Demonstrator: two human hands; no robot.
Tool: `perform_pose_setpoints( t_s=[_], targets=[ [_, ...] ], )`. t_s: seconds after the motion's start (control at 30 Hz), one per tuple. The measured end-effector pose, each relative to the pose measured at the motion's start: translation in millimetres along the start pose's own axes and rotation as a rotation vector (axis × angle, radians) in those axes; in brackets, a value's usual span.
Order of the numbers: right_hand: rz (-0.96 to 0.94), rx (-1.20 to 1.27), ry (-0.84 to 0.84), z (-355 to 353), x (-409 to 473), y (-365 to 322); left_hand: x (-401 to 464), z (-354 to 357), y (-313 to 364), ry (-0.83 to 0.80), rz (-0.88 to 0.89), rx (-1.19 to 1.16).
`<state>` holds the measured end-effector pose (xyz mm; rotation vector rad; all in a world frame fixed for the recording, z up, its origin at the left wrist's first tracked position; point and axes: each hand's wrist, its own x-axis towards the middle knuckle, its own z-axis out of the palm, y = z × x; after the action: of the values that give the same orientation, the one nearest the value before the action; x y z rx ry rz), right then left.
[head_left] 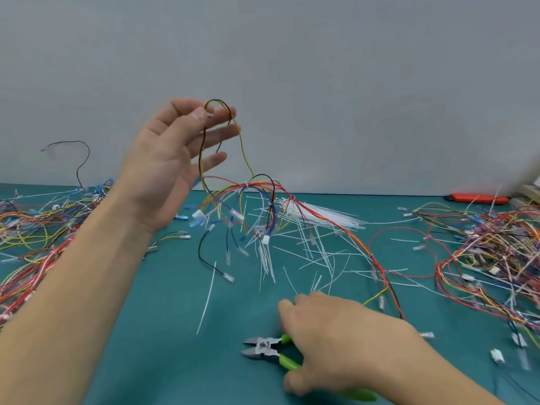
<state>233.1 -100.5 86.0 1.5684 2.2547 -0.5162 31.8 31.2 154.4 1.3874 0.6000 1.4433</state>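
1. My left hand [169, 159] is raised at far left of centre; thumb and forefinger pinch the top loop of the wire harness [248, 188], the other fingers straight and spread.
2. The harness hangs from that pinch, its connectors dangling just above the teal mat [175, 331] and its red strands trailing right onto it.
3. My right hand [336, 340] is low and near, fingers and thumb curled round the green handles of the cutters [263, 347].
4. The cutters lie on the mat, blades parted, pointing left.
5. Loose white cable ties [321, 214] lie beyond; tangled wire piles [491, 252] sit at both sides.
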Motion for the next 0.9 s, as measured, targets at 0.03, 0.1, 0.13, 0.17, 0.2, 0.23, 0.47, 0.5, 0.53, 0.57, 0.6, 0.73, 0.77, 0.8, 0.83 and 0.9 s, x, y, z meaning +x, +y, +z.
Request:
perform_pose_setpoints(
  t_s=[0.03, 0.1, 0.13, 0.17, 0.2, 0.23, 0.47, 0.5, 0.53, 0.57, 0.6, 0.73, 0.77, 0.8, 0.83, 0.9],
  targets=[
    [-0.010, 0.012, -0.017, -2.0, -0.7, 1.3, 0.1, -0.6, 1.7, -0.014, 0.023, -0.013],
    [-0.024, 0.076, -0.012, -12.2, -2.7, 7.5, 0.0, -1.7, 4.5, -0.034, 0.050, -0.032],
    [-0.032, 0.150, 0.049, -18.5, -1.8, 12.5, -0.1, -2.2, 5.5, -0.035, 0.052, -0.041],
    [-0.027, 0.250, 0.183, -24.0, 2.6, 20.5, 0.1, -2.5, 6.4, -0.032, 0.049, -0.049],
    [0.011, 0.361, 0.381, -30.2, 9.6, 30.0, 0.5, -2.9, 7.7, -0.028, 0.047, -0.058],
    [0.068, 0.466, 0.592, -35.6, 19.7, 40.7, 0.5, -3.3, 9.0, -0.027, 0.045, -0.068],
    [0.222, 0.560, 0.672, -27.5, 107.3, 62.2, -2.8, -5.8, 20.0, -0.106, 0.078, -0.105],
    [0.214, 0.539, 0.719, -22.6, 115.5, 63.0, -2.6, -6.9, 20.6, -0.103, 0.083, -0.107],
    [0.199, 0.527, 0.753, -19.1, 120.0, 64.0, -2.2, -8.6, 21.6, -0.095, 0.088, -0.111],
    [0.189, 0.514, 0.763, -17.0, 123.0, 66.7, -1.8, -11.2, 22.8, -0.081, 0.094, -0.114],
    [0.179, 0.507, 0.752, -15.8, 124.0, 69.7, -1.4, -14.2, 24.1, -0.066, 0.099, -0.116],
    [0.125, 0.352, 0.605, -10.6, 112.3, 79.6, 2.5, -25.2, 28.1, -0.004, 0.118, -0.129],
    [0.099, 0.315, 0.579, -9.4, 108.1, 81.1, 3.4, -27.8, 27.9, 0.016, 0.118, -0.130],
    [0.069, 0.302, 0.566, -8.2, 105.0, 83.7, 3.9, -30.2, 27.7, 0.039, 0.116, -0.131],
    [0.036, 0.330, 0.555, -6.2, 102.1, 86.9, 3.8, -32.1, 27.0, 0.059, 0.110, -0.132],
    [-0.039, 0.453, 0.570, -4.7, 96.3, 90.9, 5.0, -35.2, 25.3, 0.089, 0.100, -0.131]
  ],
)
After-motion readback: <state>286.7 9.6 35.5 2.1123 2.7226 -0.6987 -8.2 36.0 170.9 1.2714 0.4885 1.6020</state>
